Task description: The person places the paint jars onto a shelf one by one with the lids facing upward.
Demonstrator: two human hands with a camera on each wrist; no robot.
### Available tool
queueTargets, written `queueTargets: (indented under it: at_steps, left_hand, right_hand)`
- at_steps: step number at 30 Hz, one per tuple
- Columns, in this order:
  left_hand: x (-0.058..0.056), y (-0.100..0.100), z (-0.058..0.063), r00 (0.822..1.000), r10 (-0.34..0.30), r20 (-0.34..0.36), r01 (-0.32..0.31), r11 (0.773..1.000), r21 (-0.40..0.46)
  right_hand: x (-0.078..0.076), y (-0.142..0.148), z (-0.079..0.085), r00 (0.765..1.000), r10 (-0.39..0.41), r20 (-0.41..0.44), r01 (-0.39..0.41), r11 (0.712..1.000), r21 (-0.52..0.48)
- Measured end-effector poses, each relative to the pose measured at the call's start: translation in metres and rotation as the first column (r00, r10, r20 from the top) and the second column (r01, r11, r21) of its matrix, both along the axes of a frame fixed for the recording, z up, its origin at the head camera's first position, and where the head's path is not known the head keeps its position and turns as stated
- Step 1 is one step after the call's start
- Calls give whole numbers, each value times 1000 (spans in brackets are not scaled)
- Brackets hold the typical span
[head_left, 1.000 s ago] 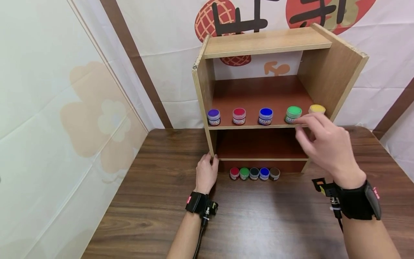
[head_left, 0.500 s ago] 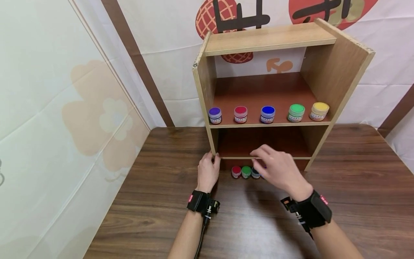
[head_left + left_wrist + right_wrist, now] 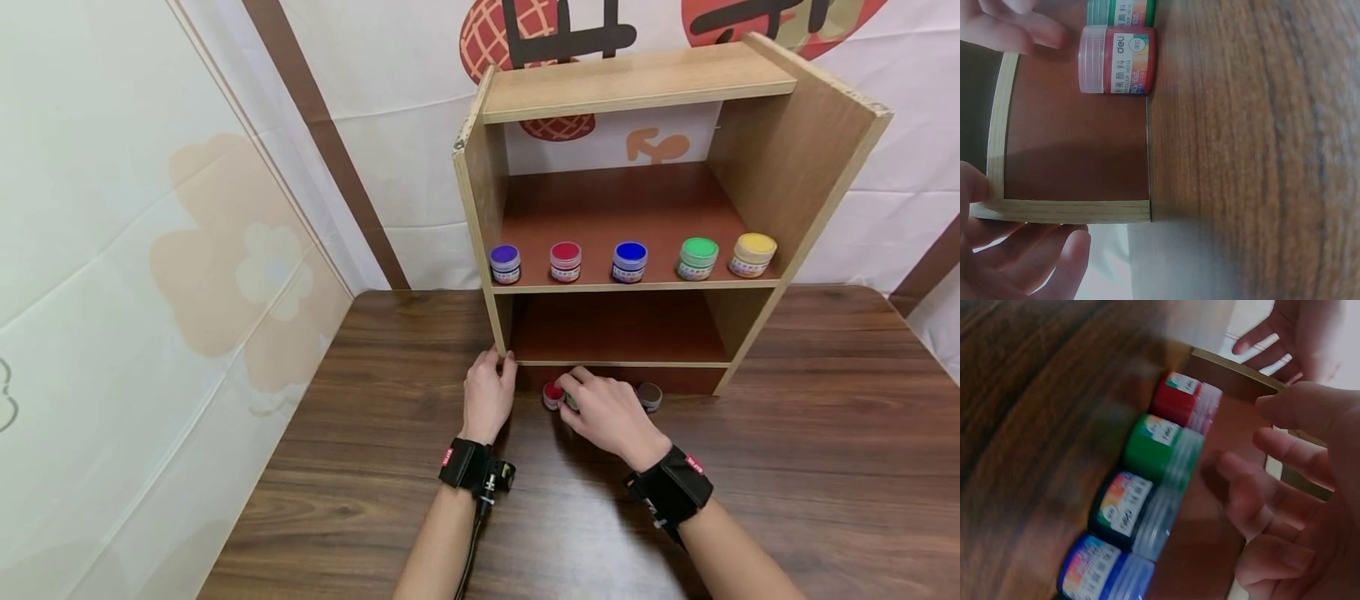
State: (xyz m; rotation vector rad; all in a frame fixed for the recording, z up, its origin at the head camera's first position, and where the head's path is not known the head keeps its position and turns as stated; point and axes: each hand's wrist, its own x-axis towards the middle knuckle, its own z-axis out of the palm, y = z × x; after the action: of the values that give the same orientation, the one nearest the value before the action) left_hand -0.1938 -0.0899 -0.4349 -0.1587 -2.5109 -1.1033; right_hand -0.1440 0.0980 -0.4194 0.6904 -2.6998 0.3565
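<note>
My left hand (image 3: pixel 487 396) grips the lower left corner of a wooden shelf unit (image 3: pixel 637 81). In the left wrist view its thumb and fingers lie on either side of the panel edge (image 3: pixel 1079 211). My right hand (image 3: pixel 611 417) hovers over a row of small paint jars at the shelf's foot, its fingers loosely bent with nothing between them. In the right wrist view the row runs from a red jar (image 3: pixel 1175 400) to a green jar (image 3: pixel 1150 450), a black jar (image 3: pixel 1124 506) and a blue jar (image 3: pixel 1097 569). A brown-lidded jar (image 3: pixel 649 396) ends it, right of the hand.
Along the upper shelf board's front edge stand a purple jar (image 3: pixel 506 264), a red jar (image 3: pixel 566 262), a blue jar (image 3: pixel 629 262), a light green jar (image 3: pixel 697 258) and a yellow jar (image 3: pixel 752 255). The brown table (image 3: pixel 360 467) meets a cloth backdrop (image 3: pixel 405 167).
My right hand has left the yellow jar on the upper board and moved down and left to the lower row. The left hand keeps its place on the shelf corner.
</note>
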Motion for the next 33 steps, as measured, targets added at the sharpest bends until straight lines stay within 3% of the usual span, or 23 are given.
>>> queueTargets:
  at_steps: [9, 19, 29, 33]
  left_hand:
    - [1, 1, 1, 1000, 8, 1, -8, 1000, -9]
    - [1, 1, 0, 1000, 12, -9, -12, 1000, -2]
    - [3, -1, 0, 1000, 1, -13, -1, 1000, 0]
    - [2, 0, 2, 1000, -9, 1, 9, 1000, 2]
  right_hand:
    - [-4, -19, -11, 991, -65, -119, 76, 993, 92]
    - [-4, -37, -14, 980, -145, -137, 161, 981, 108]
    - [-1, -39, -16, 982, -96, -160, 115, 987, 113]
    - [-1, -37, -15, 990, -76, -120, 90, 990, 112]
